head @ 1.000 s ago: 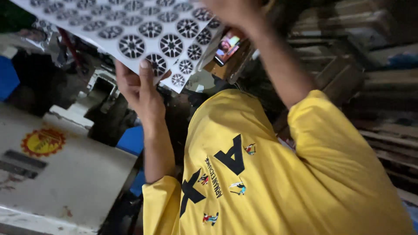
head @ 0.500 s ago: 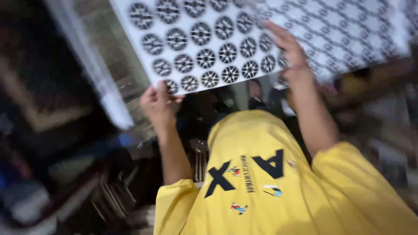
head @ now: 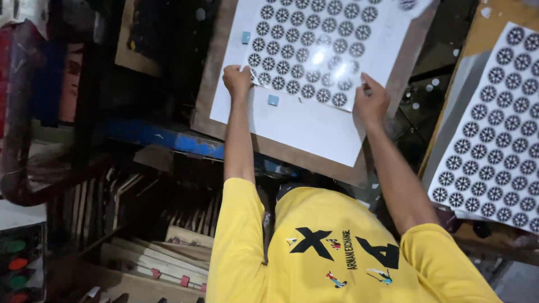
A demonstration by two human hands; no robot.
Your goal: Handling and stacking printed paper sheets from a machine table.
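Both hands pinch the sheet of round black stickers [head: 306, 53]: I see the left hand [head: 237, 79] shut on its near left corner and the right hand [head: 370, 102] shut on its near right edge. It lies flat on a white board [head: 303, 126]. Another sticker sheet [head: 497, 129] lies well apart on the right.

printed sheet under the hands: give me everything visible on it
The printed sheet is thin, glossy and white, like film or coated paper, covered in neat rows of dark round spoked motifs; glare spots show near its middle. It lies flat and slightly skewed on a larger white board with a brown border. Its top edge runs out of view. The left hand pinches its lower left corner; the right hand presses its lower right edge. A small blue square tab sits on the board just below it, apart from it.
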